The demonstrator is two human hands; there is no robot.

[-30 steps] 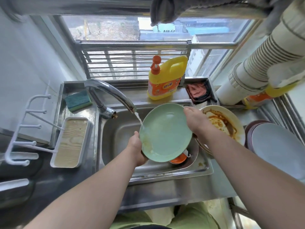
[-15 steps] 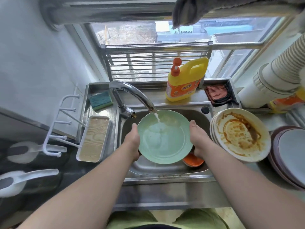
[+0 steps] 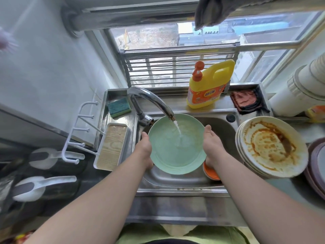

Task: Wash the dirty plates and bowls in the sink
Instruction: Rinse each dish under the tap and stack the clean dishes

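Head view: green plate held face-up over the steel sink, directly beneath the spout of the curved faucet, with a thin stream of water landing near its middle. Left hand gripping the plate's left rim, thumb along the edge, fingers hidden underneath. Right hand holding the right rim, thumb up against the edge, fingers likewise out of sight below. Down in the basin, just beneath the right wrist, part of an orange bowl. On the bench right of the sink, a stack of cream plates, the top one smeared with brown sauce; beyond it at the frame edge, a stack of darker plates with a pale top face. On the ledge behind the sink, a yellow detergent bottle with an orange pump, upright, and a reddish cloth in a dark tray to its right. Left of the faucet, a teal and yellow sponge; nearer, a white tray with a wood-grain inside. White hook rack on the left wall. Two white scoops lying on the dark surface at far left. Grey cloth hanging from the top of the window frame.
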